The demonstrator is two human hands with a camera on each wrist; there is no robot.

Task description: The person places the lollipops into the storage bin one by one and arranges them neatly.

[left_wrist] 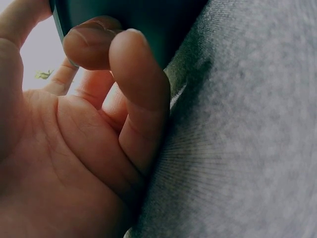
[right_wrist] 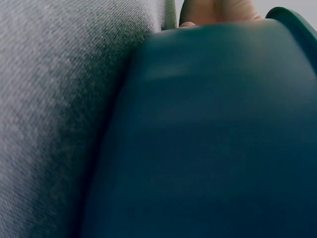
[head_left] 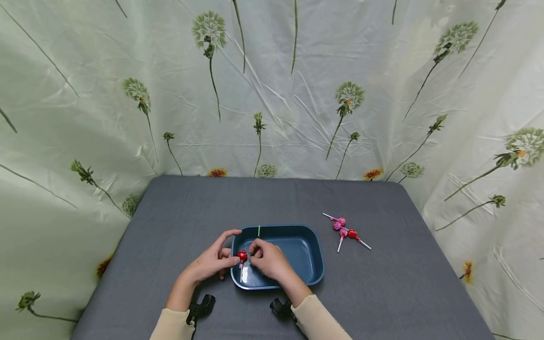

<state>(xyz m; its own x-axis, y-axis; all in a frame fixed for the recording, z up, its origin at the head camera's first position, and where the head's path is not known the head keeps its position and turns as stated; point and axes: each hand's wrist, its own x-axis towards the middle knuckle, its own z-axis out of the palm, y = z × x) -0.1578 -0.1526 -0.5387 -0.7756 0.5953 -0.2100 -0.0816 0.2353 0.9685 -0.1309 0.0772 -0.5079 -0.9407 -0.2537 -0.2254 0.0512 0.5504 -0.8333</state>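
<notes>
At lower centre of the head view, the right hand point(head_left: 268, 259) pinches a red lollipop point(head_left: 242, 256) just inside the blue tray point(head_left: 316, 264), while the left hand point(head_left: 212, 260) grips the tray's left rim. Judging by this, one sweet is going in; three lollipops point(head_left: 345, 231) wait on the desk point(head_left: 382, 293) at right.

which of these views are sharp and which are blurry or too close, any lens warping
Head view: evenly lit, sharp, soft shadows; wide lens bows the grey cloth-covered table edges, dark blue plastic tray clear. Left wrist view: too close, left hand fills the frame, fingers softly blurred. Right wrist view: pressed against the tray wall, blurred, dim, little else visible.
</notes>
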